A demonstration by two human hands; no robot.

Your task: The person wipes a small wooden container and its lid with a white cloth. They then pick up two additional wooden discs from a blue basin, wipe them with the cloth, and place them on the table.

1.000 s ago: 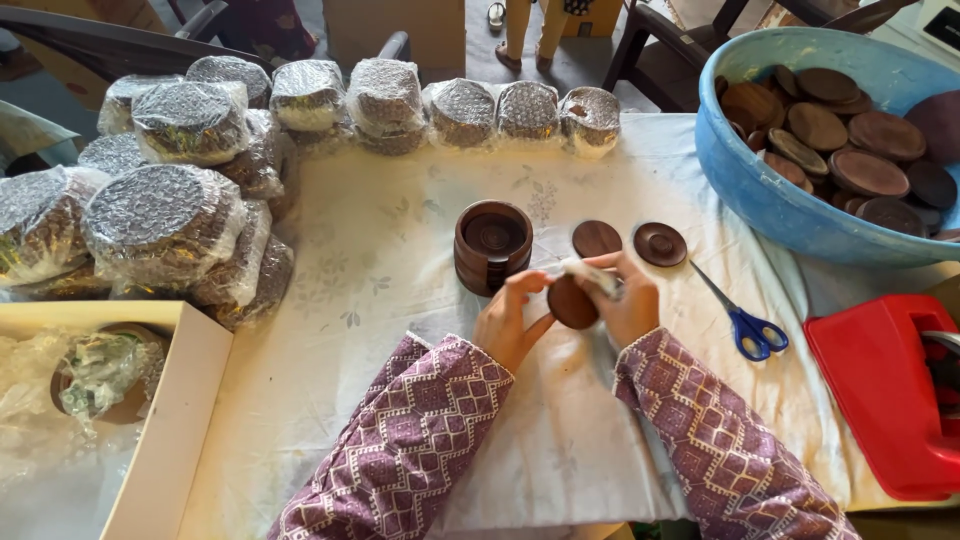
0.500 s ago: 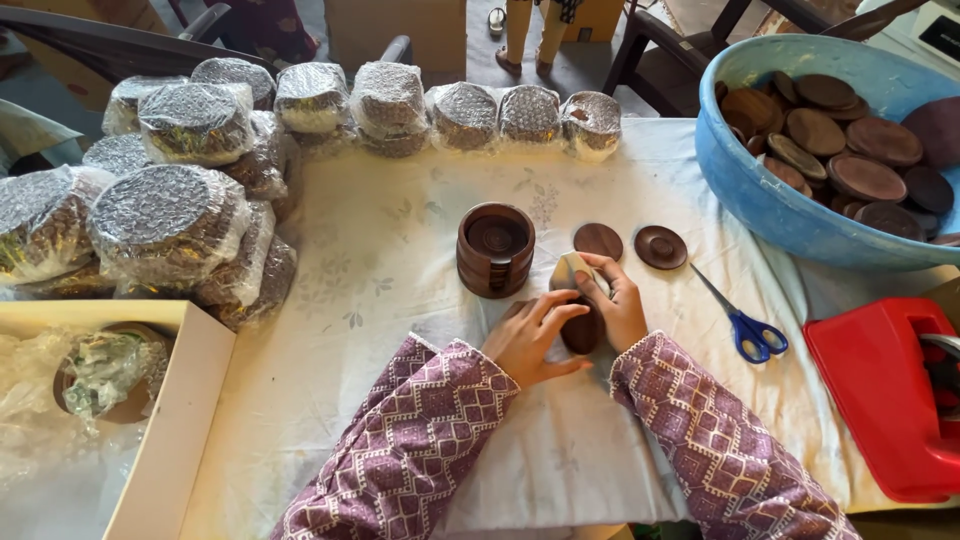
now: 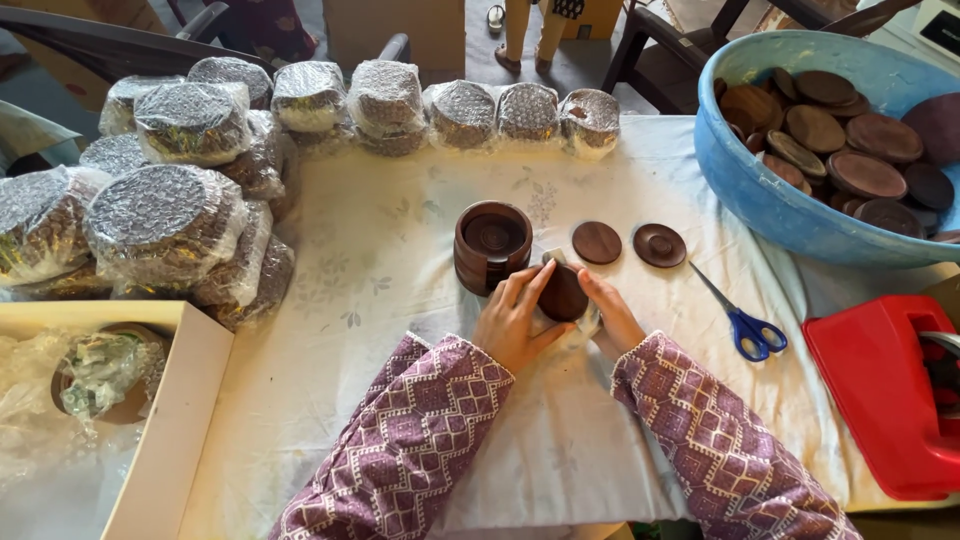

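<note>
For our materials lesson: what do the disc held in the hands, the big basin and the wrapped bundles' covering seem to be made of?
Disc: probably dark wood, smooth matt brown.
Basin: likely plastic, uniform blue, slightly glossy.
Covering on the bundles: clear bubble wrap, judging by its dimpled, shiny surface.

Matt dark wood disc (image 3: pixel 562 293) — glossy plastic bowl (image 3: pixel 760 200)

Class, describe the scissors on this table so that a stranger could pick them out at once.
Start at the big blue tub of dark wooden discs at the table's far right. Just below its rim, beside the red plastic case, the scissors lie flat on the white cloth. They alone have blue handles and metal blades; everything near them is round brown wood.
</note>
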